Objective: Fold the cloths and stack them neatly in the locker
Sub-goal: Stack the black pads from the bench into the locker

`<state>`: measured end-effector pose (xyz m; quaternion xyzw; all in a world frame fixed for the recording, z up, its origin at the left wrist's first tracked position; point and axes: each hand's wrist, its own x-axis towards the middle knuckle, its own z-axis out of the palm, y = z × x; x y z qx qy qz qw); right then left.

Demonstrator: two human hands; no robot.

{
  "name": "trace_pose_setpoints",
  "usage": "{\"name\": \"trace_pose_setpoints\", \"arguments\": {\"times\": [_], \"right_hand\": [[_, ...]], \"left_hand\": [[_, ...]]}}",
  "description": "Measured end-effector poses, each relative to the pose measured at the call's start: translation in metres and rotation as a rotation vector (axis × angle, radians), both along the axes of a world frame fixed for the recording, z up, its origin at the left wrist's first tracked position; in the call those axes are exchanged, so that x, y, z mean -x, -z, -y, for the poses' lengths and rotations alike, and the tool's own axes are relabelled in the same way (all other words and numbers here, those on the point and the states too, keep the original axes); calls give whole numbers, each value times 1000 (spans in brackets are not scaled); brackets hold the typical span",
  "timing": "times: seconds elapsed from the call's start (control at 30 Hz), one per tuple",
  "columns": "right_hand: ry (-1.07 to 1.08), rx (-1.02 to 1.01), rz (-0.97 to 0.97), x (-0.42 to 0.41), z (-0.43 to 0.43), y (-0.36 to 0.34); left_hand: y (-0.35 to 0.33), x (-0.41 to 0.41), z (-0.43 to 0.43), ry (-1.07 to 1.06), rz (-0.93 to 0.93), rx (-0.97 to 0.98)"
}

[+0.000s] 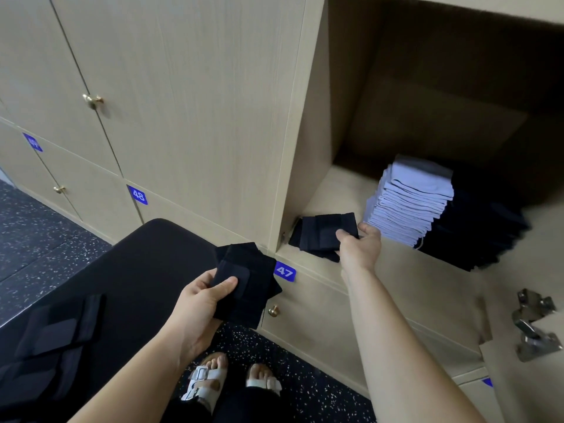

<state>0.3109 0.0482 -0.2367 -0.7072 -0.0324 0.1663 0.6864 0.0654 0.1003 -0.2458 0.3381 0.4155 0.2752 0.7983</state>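
Leftmost, a blue door label (32, 142) is too blurred for me to read (it may be a number); the next blue label (138, 195) reads "48". I count three brass knobs on the closed doors: one high on the left (93, 100), one lower left (59, 189) and one under my left hand's cloth (273, 310). On the black padded bench (146, 270) lie unfolded dark cloths (58, 328), overlapping so that I cannot count them. My left hand (198, 300) grips one folded dark cloth (247, 282), thumb across its top and fingers curled beneath, held in the air past the bench's end. Just right of it a third blue label (285, 272) reads "47". Above that, my right hand (360, 245) reaches into the open locker (338, 190) and pinches a second folded dark cloth (323, 233), thumb on top, at the front left corner of the locker floor, where it touches the wood. Beside my fingers stand two stacks, a pale lilac stack (412, 203) and a dark stack (476, 227) touching its right side. Farther right is one metal hinge (534, 325), and below it the corner of a fourth blue tag (487, 382), unreadable. Down between my arms are my two white sandals (207, 383).
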Motion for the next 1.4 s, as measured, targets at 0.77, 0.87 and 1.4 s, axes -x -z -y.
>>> {"name": "trace_pose_setpoints", "arguments": {"times": [0.77,0.87,1.4], "right_hand": [[72,340,344,0,-40,40],[62,587,572,-3,-27,43],[-349,298,451,55,30,12]], "left_hand": [[16,-7,-10,30,14,-20],[15,-6,-9,38,17,-24],[-16,-5,8,19,40,-49]]}}
